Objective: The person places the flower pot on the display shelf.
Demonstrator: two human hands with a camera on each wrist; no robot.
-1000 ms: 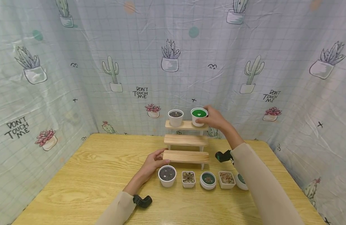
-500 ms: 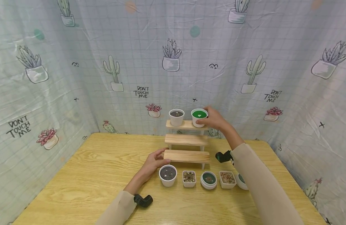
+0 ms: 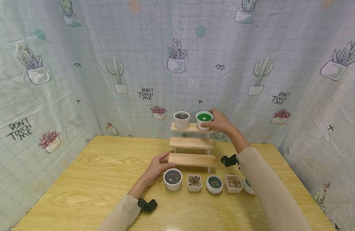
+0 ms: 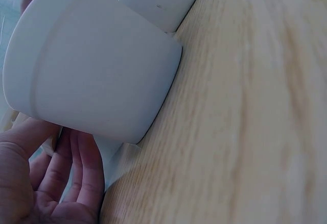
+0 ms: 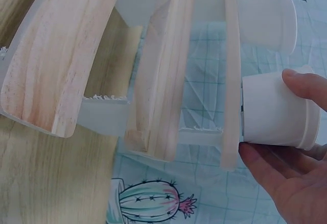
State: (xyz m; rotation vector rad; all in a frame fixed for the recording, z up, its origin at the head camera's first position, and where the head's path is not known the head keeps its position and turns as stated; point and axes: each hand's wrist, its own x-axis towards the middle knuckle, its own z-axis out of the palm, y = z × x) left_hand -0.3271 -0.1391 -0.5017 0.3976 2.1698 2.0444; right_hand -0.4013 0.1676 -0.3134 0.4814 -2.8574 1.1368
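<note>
A yellow wood-grain worktop [image 3: 94, 176] bears a three-step pale-wood stand [image 3: 192, 143], its lowest step [image 3: 192, 159] pinched at nine o'clock by the left hand's fingers. At one o'clock, the right hand [image 3: 221, 122] grips a round white pot of green fill [image 3: 204, 118]; at six, a square white pot [image 3: 194, 183] holds pebbles [image 3: 194, 181].

**Soft, even light overall, murkier at the left wrist**

Diffuse light leaves shadows faint in the head view; a pale glare sits at the front edge of the table [image 3: 79, 192], and the curtain [image 3: 148, 38] shines in patches beyond the left edge. The left wrist view is dim and bluish, the table's grain smeared, shadow dark under the white pot [image 4: 102, 66]. In the right wrist view, the nearest plank [image 5: 56, 71] bows with distortion.
</note>
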